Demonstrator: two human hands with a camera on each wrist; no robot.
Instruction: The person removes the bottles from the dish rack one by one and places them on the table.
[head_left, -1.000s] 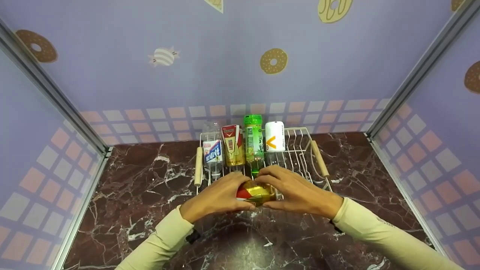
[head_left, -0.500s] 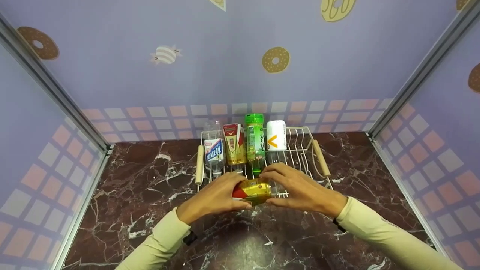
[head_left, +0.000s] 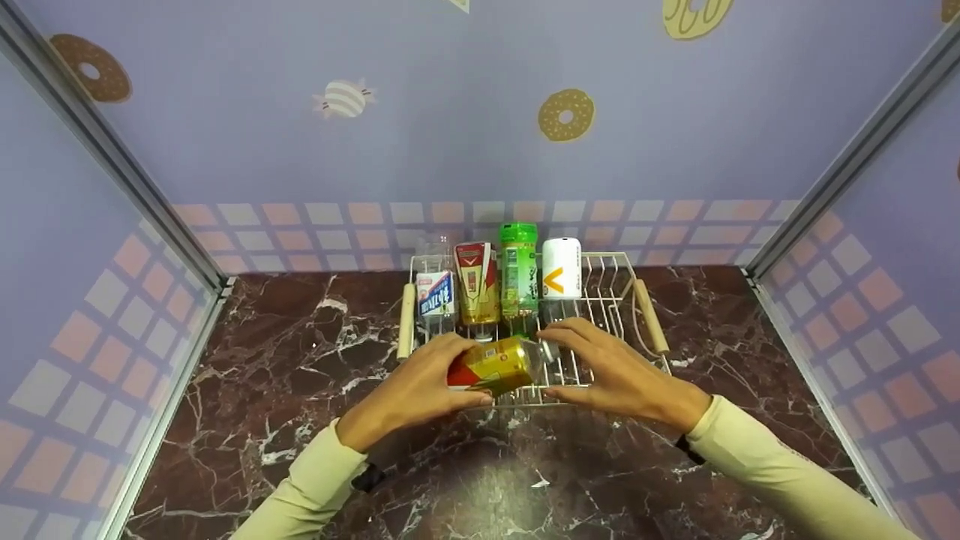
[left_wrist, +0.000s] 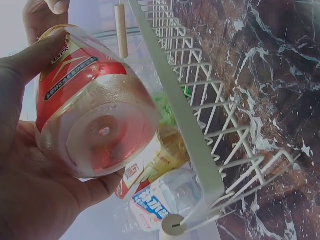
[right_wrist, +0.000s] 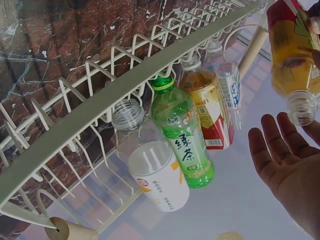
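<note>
My left hand (head_left: 416, 386) grips a clear plastic bottle (head_left: 495, 367) with a red and yellow label round its body. The bottle lies tilted sideways over the front of the wire rack (head_left: 615, 300), with its neck toward the right. In the left wrist view its clear base (left_wrist: 105, 137) faces the camera, thumb on one side and fingers on the other. My right hand (head_left: 611, 379) is spread beside the neck, and the right wrist view shows its fingers (right_wrist: 272, 132) relaxed near the uncapped mouth (right_wrist: 302, 112).
Several bottles lean neck-down in the rack: one with a blue and white label (head_left: 435, 294), a red and yellow one (head_left: 474, 285), a green tea bottle (head_left: 519, 274) and a white-labelled one (head_left: 562, 270). Wooden handles (head_left: 406, 321) flank the rack. A patterned wall (head_left: 450, 165) stands behind.
The left hand and bottle have shifted slightly left, and the bottle's neck has come out from behind the right hand's fingers. The right hand has moved right, widening the gap between the hands.
</note>
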